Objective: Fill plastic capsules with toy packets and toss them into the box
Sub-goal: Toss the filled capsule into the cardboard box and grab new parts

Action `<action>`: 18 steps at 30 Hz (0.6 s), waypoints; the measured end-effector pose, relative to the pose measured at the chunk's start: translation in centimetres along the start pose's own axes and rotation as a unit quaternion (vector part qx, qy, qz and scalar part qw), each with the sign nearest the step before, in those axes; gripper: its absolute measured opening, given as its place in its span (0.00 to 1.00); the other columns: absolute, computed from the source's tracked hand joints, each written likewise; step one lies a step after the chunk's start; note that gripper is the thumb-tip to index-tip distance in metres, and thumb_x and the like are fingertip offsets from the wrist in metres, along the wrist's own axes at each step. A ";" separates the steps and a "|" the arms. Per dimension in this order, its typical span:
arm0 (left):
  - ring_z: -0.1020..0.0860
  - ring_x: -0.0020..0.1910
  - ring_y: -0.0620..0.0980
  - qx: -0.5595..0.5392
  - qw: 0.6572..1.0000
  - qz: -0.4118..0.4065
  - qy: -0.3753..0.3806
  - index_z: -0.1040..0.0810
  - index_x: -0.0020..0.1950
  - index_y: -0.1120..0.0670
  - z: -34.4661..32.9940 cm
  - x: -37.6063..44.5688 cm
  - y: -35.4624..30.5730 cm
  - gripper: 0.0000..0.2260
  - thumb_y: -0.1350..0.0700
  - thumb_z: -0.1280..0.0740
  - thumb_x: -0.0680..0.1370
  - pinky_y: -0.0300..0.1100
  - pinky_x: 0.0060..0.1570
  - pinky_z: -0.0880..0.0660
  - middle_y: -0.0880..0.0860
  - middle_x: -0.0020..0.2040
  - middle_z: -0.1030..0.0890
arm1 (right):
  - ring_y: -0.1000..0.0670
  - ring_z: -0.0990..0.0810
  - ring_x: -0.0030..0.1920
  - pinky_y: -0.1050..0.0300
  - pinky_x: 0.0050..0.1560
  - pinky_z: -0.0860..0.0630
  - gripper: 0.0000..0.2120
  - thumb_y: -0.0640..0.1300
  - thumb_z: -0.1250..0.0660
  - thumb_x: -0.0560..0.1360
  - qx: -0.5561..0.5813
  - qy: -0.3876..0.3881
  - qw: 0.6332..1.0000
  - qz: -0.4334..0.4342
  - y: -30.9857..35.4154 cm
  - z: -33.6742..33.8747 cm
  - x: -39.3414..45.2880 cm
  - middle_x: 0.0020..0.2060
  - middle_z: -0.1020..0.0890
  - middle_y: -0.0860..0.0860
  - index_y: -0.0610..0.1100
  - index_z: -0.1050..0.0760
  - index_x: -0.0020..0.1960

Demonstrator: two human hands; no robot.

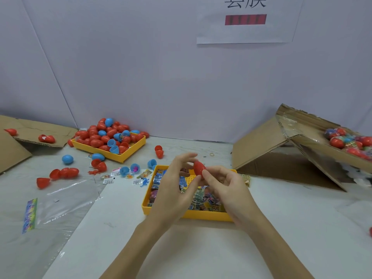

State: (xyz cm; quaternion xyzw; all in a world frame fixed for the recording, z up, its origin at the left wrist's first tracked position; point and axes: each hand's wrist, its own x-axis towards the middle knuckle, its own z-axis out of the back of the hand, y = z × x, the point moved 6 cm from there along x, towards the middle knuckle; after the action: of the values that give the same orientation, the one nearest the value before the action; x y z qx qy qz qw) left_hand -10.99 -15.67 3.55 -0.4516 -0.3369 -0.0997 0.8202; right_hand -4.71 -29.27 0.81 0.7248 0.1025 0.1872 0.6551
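A closed red capsule point(199, 167) is held up between both hands above the near yellow tray point(193, 215), which holds several toy packets point(203, 200). My right hand point(225, 188) pinches the capsule's lower end with thumb and fingertips. My left hand point(177, 184) touches its left side, thumb under it and fingers curved above. The cardboard box point(314, 141) at the right lies tilted and holds several filled capsules point(350, 140).
A second yellow tray point(112, 153) at the back left is heaped with red and blue capsules. Loose capsule halves, small packets and a clear plastic bag point(64, 200) lie on the table's left. Flattened cardboard point(30, 133) sits at the far left.
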 end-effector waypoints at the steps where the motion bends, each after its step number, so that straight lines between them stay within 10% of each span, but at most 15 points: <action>1: 0.22 0.60 0.46 0.015 1.000 -0.015 0.002 0.25 0.68 0.52 0.0 0.1 -0.1 0.19 0.61 0.26 0.78 0.34 0.56 0.24 0.45 0.59 0.21 | 0.55 0.15 0.39 0.67 0.36 0.23 0.11 0.47 0.27 0.77 0.008 -0.010 1.000 0.000 0.0 0.0 0.0 0.43 0.12 0.47 0.41 0.17 0.55; 9: 0.21 0.57 0.40 0.042 0.999 0.011 0.008 0.25 0.64 0.44 0.3 -0.1 0.8 0.17 0.55 0.27 0.78 0.31 0.54 0.24 0.37 0.56 0.20 | 0.50 0.20 0.33 0.64 0.31 0.25 0.22 0.53 0.41 0.85 0.016 0.002 1.000 0.000 -0.6 -0.6 0.2 0.36 0.16 0.42 0.36 0.18 0.48; 18: 0.14 0.49 0.48 -0.199 0.956 0.217 -0.004 0.22 0.65 0.51 1.4 0.2 3.1 0.12 0.60 0.33 0.82 0.36 0.50 0.19 0.53 0.51 0.15 | 0.56 0.18 0.42 0.69 0.43 0.24 0.05 0.39 0.29 0.80 -0.287 -0.079 0.950 0.097 -0.1 0.7 0.2 0.43 0.16 0.52 0.46 0.16 0.53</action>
State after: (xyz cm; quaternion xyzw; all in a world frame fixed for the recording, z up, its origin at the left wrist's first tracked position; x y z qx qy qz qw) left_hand -10.03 -12.75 2.13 -0.6681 -0.2073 0.0169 0.7145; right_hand -4.22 -29.83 0.73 0.5251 -0.0781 0.2131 0.8202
